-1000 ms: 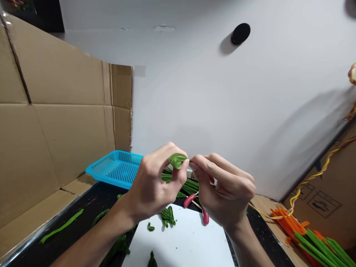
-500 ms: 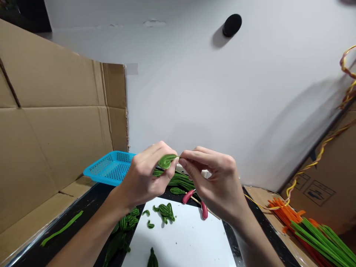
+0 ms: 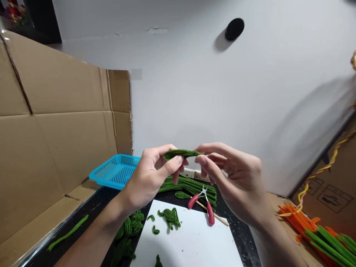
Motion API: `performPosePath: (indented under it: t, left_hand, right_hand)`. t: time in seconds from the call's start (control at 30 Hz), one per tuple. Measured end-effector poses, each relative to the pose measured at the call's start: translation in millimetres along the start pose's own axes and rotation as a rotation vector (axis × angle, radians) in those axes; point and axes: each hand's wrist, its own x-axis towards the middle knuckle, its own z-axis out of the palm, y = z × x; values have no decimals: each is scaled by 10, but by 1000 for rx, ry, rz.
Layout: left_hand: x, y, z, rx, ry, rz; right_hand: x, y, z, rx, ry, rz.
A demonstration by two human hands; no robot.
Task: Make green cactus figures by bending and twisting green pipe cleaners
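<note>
My left hand (image 3: pixel 151 178) and my right hand (image 3: pixel 235 180) are raised above the table, both pinching one folded green pipe-cleaner leaf (image 3: pixel 179 153). The left thumb and forefinger grip its left end; the right fingertips hold its right tip. Below lie red-handled pliers (image 3: pixel 204 202), a thin wooden stick (image 3: pixel 218 219) and several finished green leaves (image 3: pixel 169 215) on a white sheet (image 3: pixel 194 241). A bundle of straight green pipe cleaners (image 3: pixel 189 185) lies behind the pliers.
A blue mesh basket (image 3: pixel 115 171) stands at the back left by a cardboard wall (image 3: pixel 55 129). More green leaves (image 3: pixel 130 226) and one loose green strip (image 3: pixel 68 233) lie on the black tabletop. Orange and green pipe cleaners (image 3: pixel 319 231) are piled at right.
The leaf has turned from a rounded, face-on shape to a flat horizontal one between my fingers. My right hand has opened a little and the pliers now show below it.
</note>
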Motion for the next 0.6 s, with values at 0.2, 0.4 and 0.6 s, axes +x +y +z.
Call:
performPosePath:
  t: [0.2,0.4,0.6]
  left_hand:
    - [-5,7,55,-54,-54,-53]
    - [16,-11,119,-95,-86,-52]
    - [7,-24,151,-48,-63,-17]
  right_hand:
    - [-4,67,97,114,-39,94]
    - [9,70,201,292,3,101]
    - [22,119,245,353,27,156]
